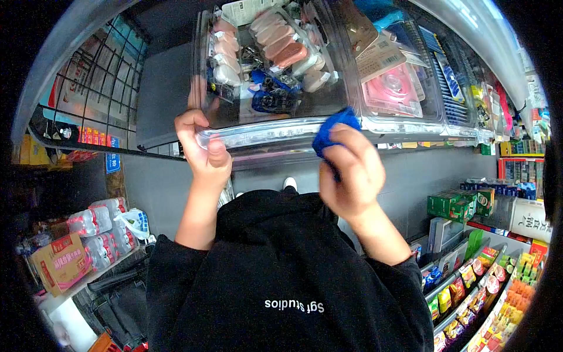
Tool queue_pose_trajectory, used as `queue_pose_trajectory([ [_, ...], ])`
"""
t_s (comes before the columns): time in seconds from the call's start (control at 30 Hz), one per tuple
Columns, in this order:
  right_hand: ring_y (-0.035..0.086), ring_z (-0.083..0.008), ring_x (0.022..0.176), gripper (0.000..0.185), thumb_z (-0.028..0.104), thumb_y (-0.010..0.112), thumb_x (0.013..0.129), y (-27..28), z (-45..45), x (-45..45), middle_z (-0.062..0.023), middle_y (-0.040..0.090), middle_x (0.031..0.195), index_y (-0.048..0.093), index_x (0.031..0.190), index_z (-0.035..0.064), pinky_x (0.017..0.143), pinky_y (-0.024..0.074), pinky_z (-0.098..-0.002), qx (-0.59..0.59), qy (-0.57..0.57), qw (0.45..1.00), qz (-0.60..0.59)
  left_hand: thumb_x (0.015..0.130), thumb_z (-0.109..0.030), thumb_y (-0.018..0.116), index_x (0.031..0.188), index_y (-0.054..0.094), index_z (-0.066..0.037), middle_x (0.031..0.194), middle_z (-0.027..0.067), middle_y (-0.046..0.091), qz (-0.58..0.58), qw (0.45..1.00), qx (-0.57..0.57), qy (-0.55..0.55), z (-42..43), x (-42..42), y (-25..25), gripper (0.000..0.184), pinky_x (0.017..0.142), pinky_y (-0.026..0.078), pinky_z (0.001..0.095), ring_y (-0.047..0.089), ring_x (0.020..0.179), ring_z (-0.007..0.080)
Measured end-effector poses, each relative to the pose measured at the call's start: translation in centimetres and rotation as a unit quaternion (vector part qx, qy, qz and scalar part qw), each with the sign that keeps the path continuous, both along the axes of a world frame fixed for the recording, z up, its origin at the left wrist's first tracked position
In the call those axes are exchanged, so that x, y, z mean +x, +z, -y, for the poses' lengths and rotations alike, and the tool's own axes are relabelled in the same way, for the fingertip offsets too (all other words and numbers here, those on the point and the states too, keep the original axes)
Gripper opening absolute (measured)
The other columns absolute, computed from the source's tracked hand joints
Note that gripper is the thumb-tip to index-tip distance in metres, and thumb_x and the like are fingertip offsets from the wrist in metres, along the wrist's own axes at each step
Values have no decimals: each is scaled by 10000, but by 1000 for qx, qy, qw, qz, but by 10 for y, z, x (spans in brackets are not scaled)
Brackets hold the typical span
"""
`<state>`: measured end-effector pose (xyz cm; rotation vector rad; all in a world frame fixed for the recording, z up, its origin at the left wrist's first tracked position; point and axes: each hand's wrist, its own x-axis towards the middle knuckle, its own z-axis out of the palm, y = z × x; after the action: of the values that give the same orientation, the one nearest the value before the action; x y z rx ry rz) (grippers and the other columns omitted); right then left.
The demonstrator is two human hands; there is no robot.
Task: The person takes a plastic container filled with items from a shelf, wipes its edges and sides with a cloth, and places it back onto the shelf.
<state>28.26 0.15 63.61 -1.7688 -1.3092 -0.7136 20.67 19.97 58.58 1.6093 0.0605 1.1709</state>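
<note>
My left hand (202, 146) grips the front left corner of a clear plastic bin (214, 114), thumb in front and fingers behind the rim. In the bin lie rows of pinkish and pale oval packs (278, 36) with white tags, and dark blue packaged items (272, 97) near its front. My right hand (355, 170), slightly blurred, is closed on a bunched blue cloth (335, 130). The cloth is at the bin's front right corner, against or just before the clear front edge (264, 132); whether it touches cannot be made out.
Right of the bin, another compartment holds carded goods and a pink round pack (394, 88). A black wire rack (99, 76) stands at left. Bottled water packs (99, 229) and a cardboard box (61, 264) sit lower left. Snack shelves (469, 287) line the lower right.
</note>
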Motion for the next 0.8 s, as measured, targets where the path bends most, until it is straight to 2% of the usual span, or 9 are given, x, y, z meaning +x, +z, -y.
queue_pose_trajectory([
  [0.13, 573, -306, 863, 236, 121, 601, 632, -4, -46, -22, -151, 551, 913, 544, 841, 27, 760, 501, -375, 7, 110, 994, 17, 793, -620, 455, 953, 324, -45, 1340, 277, 275, 5, 1000, -8, 7, 1, 2, -5, 611, 989, 309, 444, 285, 1269, 338],
  [0.3, 557, -297, 902, 212, 66, 618, 646, 0, -50, -30, -143, 542, 951, 545, 842, 36, 779, 485, -370, 7, 178, 983, -44, 789, -660, 410, 955, 321, -68, 1345, 297, 281, 8, 1000, -16, 7, -1, 3, 0, 622, 1020, 256, 470, 294, 1264, 366],
  [0.33, 558, -294, 905, 214, 29, 622, 637, -1, -41, -32, -143, 547, 958, 547, 837, 36, 797, 470, -370, 37, 205, 966, -150, 789, -660, 410, 955, 321, -68, 1345, 297, 281, 9, 1000, -17, 7, -2, 3, 1, 622, 1020, 256, 470, 294, 1264, 366],
  [0.43, 549, -237, 919, 246, -40, 607, 677, -9, -6, -38, -132, 552, 996, 497, 882, 39, 817, 432, -350, 110, 156, 902, -387, 809, -593, 460, 931, 388, -51, 1347, 285, 297, -4, 1000, -11, 1, -12, -5, 5, 561, 1030, 226, 462, 304, 1257, 376],
  [0.47, 544, -212, 897, 280, -50, 605, 710, -18, 2, -41, -126, 551, 981, 454, 920, 55, 804, 434, -327, 149, 113, 853, -487, 785, -509, 517, 873, 448, -31, 1331, 297, 314, -39, 992, 112, 44, -20, -10, 10, 491, 1017, 230, 476, 317, 1245, 397],
  [0.57, 566, -197, 858, 184, -39, 519, 816, -17, 18, -36, -104, 565, 933, 439, 928, 81, 790, 472, -330, 366, 119, 541, -748, 685, -379, 639, 732, 598, -36, 1265, 251, 433, -74, 949, 286, 109, -23, -16, 40, 348, 1001, 243, 487, 372, 1202, 405],
  [0.67, 575, -203, 868, 138, 21, 507, 848, -14, 19, -26, -104, 576, 947, 449, 953, 90, 800, 476, -356, 427, 106, 522, -731, 633, -334, 684, 833, 645, -75, 1065, 114, 605, -159, 859, 481, 73, -20, -22, 72, 329, 956, 321, 461, 502, 1046, 317],
  [0.7, 532, -221, 1001, 234, 67, 523, 841, -16, 21, -25, -102, 542, 1051, 452, 1063, 41, 922, 414, -375, 419, 133, 530, -725, 633, -334, 684, 833, 645, -75, 1065, 114, 605, -157, 859, 483, 70, -18, -20, 75, 329, 956, 321, 461, 502, 1046, 317],
  [0.8, 521, -211, 1021, 260, 65, 530, 833, -7, 12, -24, -90, 535, 1069, 450, 1079, 49, 930, 401, -361, 453, 120, 516, -717, 602, -263, 738, 916, 652, -58, 839, 82, 614, -180, 862, 471, -49, -8, -13, 88, 384, 675, 453, 350, 564, 759, 257],
])
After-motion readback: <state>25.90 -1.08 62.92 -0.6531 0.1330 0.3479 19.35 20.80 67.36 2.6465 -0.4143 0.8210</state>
